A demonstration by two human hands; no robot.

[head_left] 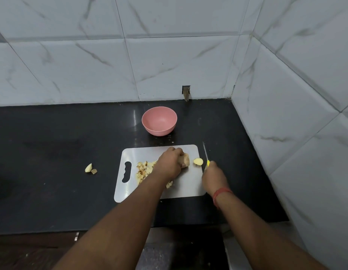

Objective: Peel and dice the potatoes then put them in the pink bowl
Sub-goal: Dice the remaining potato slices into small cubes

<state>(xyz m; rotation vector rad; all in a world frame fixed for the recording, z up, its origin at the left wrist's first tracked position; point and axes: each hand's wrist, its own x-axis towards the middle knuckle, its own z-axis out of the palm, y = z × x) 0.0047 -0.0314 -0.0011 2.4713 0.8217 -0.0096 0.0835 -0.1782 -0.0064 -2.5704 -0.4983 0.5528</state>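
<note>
- One potato chunk (pixel 185 161) sits near the middle of the cutting board (pixel 190 184), gripped by the left hand (pixel 169 162) with fingers curled over it.
- One cut-off slice (pixel 198 161) lies just beside it, toward the board's right edge.
- A heap of diced pieces (pixel 144 169) covers the board's left half — too many to count.
- The right hand (pixel 213 175) is closed round one yellow-handled knife (pixel 206 155) at the board's right edge, blade pointing away.
- One pink bowl (pixel 159 121) stands beyond the board's far edge — nothing visible inside.
- Two scraps (pixel 90 169) lie on the black worktop (pixel 52 152), left of the board.
</note>
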